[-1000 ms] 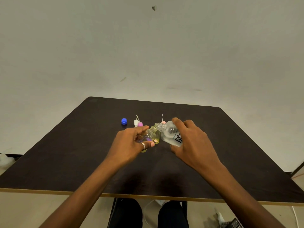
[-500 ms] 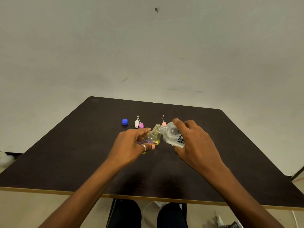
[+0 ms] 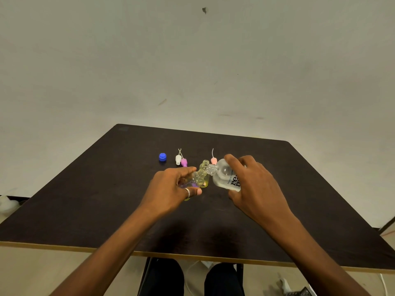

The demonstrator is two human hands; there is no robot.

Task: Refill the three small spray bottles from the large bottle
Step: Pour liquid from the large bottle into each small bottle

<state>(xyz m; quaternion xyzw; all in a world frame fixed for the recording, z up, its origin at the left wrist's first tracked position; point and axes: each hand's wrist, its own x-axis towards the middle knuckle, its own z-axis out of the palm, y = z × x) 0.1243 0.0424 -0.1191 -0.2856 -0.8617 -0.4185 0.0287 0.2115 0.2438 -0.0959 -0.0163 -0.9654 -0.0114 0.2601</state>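
My right hand (image 3: 254,184) grips the large clear bottle (image 3: 224,177), tipped to the left with its open threaded neck touching the mouth of a small clear spray bottle (image 3: 197,177). That small bottle is tilted and held in my left hand (image 3: 171,189). A yellowish small bottle (image 3: 204,167) stands open just behind it, and something purple shows under my left fingers, mostly hidden. On the dark table (image 3: 106,199) behind lie a white spray top (image 3: 178,159), a purple spray top (image 3: 183,162), a pink spray top (image 3: 213,160) and a blue cap (image 3: 162,157).
The table's front edge runs close to my body, with my knees below it. A plain pale wall stands behind the table. Cables and a small object lie on the floor at the lower right.
The large bottle's neck has stayed at the small bottle's mouth while both hands shifted slightly. The caps behind have not moved.
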